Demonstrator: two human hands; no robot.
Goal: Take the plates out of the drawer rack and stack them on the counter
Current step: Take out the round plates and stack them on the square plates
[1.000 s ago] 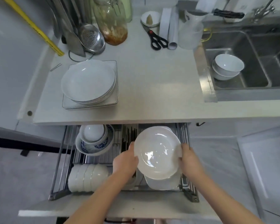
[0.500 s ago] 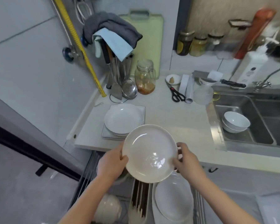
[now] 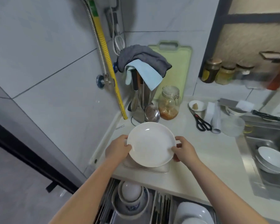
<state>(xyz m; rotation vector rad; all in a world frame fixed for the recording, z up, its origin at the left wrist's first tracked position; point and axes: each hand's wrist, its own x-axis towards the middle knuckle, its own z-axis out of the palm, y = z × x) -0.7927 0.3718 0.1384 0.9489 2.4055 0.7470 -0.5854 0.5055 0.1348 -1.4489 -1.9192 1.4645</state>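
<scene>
A round white plate hangs over the left part of the counter. My left hand grips its left rim and my right hand grips its right rim. Under it, the corner of a square white plate shows on the counter; the rest of that stack is hidden by the held plate. Below the counter edge the drawer rack stands pulled out, with another white plate lying in its right side and stacked bowls in its left side.
A utensil holder draped with cloths, a glass jar, scissors, a small dish and a clear cup stand at the back of the counter. The sink on the right holds white bowls.
Both hands lifted the plate out of the drawer rack, carried it up and forward, and now hold it over the stack on the counter. The view tilted upward.
</scene>
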